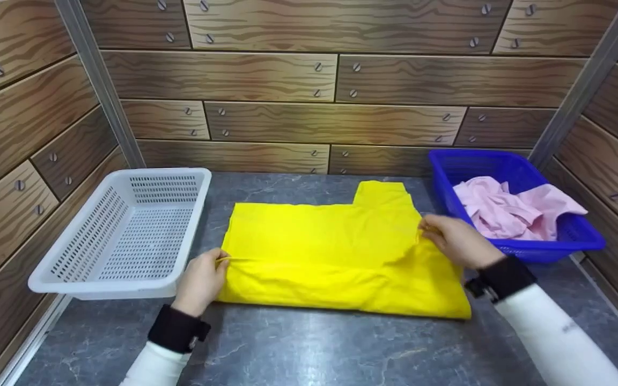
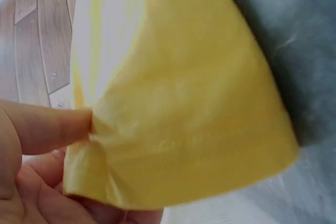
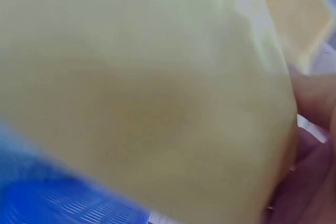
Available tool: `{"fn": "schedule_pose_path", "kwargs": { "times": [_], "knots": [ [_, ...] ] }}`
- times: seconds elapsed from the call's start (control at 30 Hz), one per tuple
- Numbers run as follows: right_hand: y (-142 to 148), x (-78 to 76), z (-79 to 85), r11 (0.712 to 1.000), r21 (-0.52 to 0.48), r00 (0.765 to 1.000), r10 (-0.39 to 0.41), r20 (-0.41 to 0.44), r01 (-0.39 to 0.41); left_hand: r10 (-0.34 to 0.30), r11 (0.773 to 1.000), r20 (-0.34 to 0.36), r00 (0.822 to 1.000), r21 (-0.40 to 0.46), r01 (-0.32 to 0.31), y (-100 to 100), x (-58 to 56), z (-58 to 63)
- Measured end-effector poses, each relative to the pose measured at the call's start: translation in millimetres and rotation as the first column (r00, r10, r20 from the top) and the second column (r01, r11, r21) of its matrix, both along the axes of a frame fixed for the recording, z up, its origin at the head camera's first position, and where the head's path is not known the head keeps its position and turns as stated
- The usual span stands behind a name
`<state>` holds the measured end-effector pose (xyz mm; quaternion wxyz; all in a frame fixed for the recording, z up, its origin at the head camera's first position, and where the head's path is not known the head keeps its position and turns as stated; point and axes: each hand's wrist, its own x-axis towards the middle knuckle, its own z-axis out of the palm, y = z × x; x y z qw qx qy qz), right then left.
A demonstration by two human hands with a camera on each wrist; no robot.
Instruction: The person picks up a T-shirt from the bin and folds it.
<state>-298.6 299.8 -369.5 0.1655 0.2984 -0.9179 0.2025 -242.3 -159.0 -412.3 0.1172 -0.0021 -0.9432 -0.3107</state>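
A yellow shirt [image 1: 298, 230] lies on the grey table, folded over lengthwise, with a sleeve [image 1: 381, 193] sticking out at its back right. My left hand [image 1: 200, 281] pinches the cloth at the left end between thumb and fingers. In the left wrist view, a stitched hem of the shirt [image 2: 194, 129] hangs from that pinch. At the right end, my right hand [image 1: 459, 241] grips the shirt's upper layer, lifting it a little. The cloth [image 3: 147, 103] fills most of the right wrist view, blurred, and hides some of those fingertips.
On the left stands a white perforated basket [image 1: 118, 287] with nothing seen in it. A blue basket [image 1: 550, 245] at the right holds a crumpled pink cloth [image 1: 502, 209]. Wood-patterned walls [image 1: 266, 120] close off the back and both sides of the table [image 1: 309, 348].
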Motion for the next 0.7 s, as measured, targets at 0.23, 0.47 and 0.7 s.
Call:
{"fn": "schedule_pose_path", "kwargs": {
  "times": [0.23, 0.47, 0.7],
  "knots": [
    [10.4, -92.6, -49.6, 0.975, 0.052, 0.977, -0.215, -0.007, 0.215, 0.06, 0.998, 0.115, 0.992, -0.037, -0.056, -8.0, -67.5, -42.1],
    [3.1, -70.7, -78.3, 0.905, -0.003, 0.886, -0.415, 0.208, 0.425, 0.104, 0.995, 0.326, 0.94, -0.041, -0.096, -7.7, -80.6, -58.9],
    [39.5, -10.5, -77.2, 0.837, -0.117, 0.787, -0.444, 0.427, 0.535, 0.105, 0.992, 0.401, 0.91, -0.105, -0.068, -11.5, -66.0, -49.6]
  ]
}}
